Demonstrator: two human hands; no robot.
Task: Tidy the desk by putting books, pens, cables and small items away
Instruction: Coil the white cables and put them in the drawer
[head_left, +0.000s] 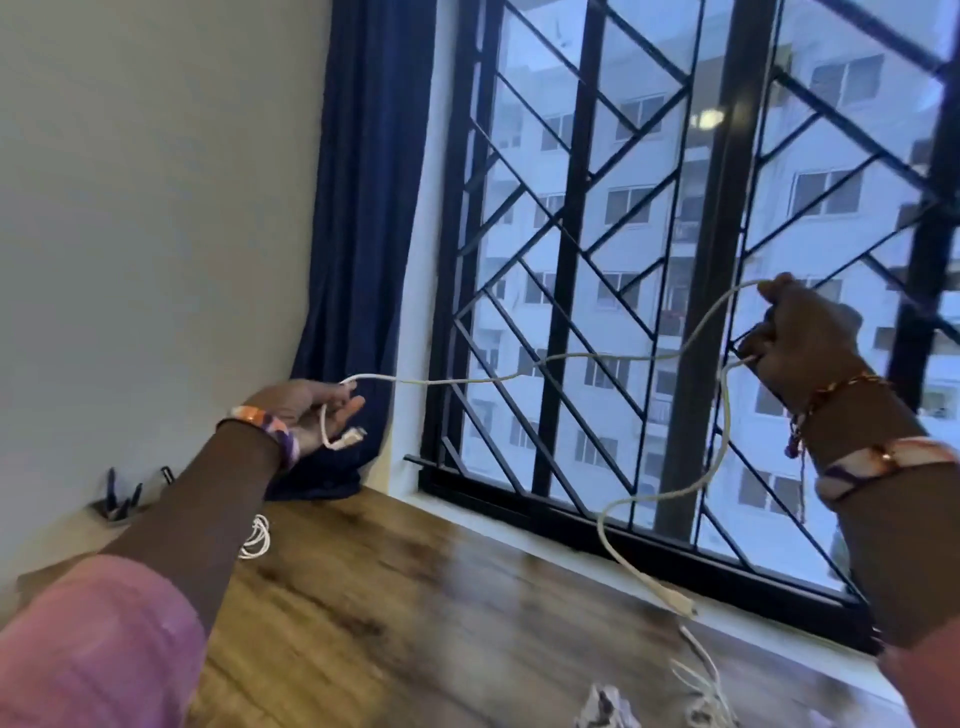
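Thin white cable (571, 358) strung between hands, left hand (306, 410) fingers loosely curled around it, right hand (800, 338) apparently pinching it

1. The cable (571, 358) you stretch between your left hand (306, 410) and right hand (800, 338) is white.
2. The curtain (363, 234) just behind your left hand is deep navy blue.
3. The window grille (571, 208) between your hands is black, its bars crossing in a diagonal geometric pattern.
4. The desk (389, 597) beneath your hands is brown with a wood-grain pattern.
5. Your left sleeve (93, 649) is pink.
6. The band (270, 431) on your left wrist is orange, white and purple.
7. The wall (156, 208) beyond your left hand is plain pale grey.
8. The coiled cable (257, 538) under your left forearm is white.
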